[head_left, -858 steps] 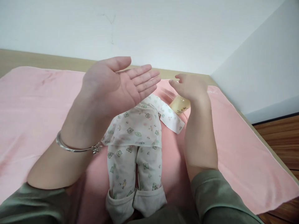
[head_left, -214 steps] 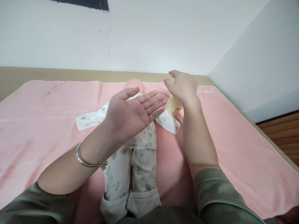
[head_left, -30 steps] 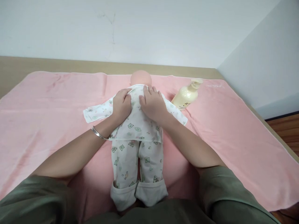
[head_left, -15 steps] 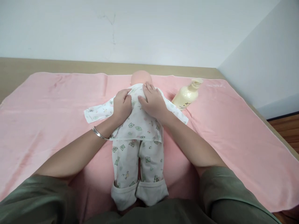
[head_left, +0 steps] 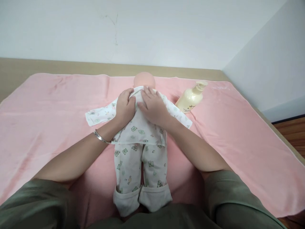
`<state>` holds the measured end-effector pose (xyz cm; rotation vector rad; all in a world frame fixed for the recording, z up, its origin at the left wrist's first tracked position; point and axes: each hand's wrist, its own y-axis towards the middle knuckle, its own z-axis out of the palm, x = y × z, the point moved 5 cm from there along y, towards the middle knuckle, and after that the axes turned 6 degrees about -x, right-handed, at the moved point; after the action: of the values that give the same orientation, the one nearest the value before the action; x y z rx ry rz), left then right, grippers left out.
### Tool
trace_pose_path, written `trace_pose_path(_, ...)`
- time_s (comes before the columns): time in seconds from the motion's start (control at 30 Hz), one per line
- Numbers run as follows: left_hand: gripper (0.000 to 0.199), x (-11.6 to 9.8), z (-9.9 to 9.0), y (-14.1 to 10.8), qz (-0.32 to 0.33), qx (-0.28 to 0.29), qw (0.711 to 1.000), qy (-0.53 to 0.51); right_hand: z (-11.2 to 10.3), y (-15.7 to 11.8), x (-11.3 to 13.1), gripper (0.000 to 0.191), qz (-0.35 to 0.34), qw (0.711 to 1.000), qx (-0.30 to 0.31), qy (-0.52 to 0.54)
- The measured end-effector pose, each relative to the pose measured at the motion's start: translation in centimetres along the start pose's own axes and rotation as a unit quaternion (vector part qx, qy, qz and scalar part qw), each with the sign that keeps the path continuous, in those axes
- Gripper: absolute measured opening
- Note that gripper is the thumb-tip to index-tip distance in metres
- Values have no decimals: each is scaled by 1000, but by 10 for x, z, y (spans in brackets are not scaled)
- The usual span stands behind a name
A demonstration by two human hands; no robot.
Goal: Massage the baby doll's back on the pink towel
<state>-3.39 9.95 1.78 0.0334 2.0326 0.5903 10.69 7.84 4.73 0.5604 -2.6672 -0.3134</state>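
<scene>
A baby doll lies with its bald head away from me and no face showing. It wears a white long-sleeved shirt and matching trousers, both printed with small green figures. My left hand is curled round the doll's upper left side, its fingers bent over the shoulder area and partly hidden. Flat on the upper back rests my right hand, fingers stretched out and thumb apart, just below the neck. A silver bangle circles my left wrist.
The doll lies on a pink blanket spread over a light wooden surface. A cream pump bottle leans near the doll's right-hand sleeve. White walls stand behind and at the right.
My right hand has slid slightly left across the doll's back, its fingertips leaving the head's edge. The left hand has barely shifted. The doll and bottle stay in place.
</scene>
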Motion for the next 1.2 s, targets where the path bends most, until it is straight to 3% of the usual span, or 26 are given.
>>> trace_pose_path(0.1, 43, -6, 5, 0, 22, 45, 998, 41, -3, 12, -27, 69, 101, 995, -6, 12)
trace_pose_path(0.2, 48, -14, 9, -6, 39, 65, 994, 80, -6, 14, -34, 62, 125, 992, -15, 9)
trace_pose_path(0.4, 52, -27, 12, -23, 73, 71, 991, 91, -10, 1, -12, 52, 106, 992, -8, -75)
trace_pose_path(0.57, 43, -21, 11, -4, 46, 103, 991, 72, -17, -15, 12, 57, 62, 990, -31, -123)
trace_pose_path(0.7, 47, -19, 9, 3, 14, 122, 986, 111, -20, -8, 3, 48, 96, 992, 17, -79)
trace_pose_path(0.93, 60, -41, 9, -25, 92, 135, 970, 181, -18, 11, -21, 51, 141, 989, 30, -13)
trace_pose_path(1.03, 57, -34, 9, -13, 75, 140, 973, 167, -19, 1, -7, 52, 121, 990, 33, -70)
trace_pose_path(1.2, 40, -20, 7, 11, 41, 163, 975, 142, -19, -23, 26, 63, 32, 986, 67, -150)
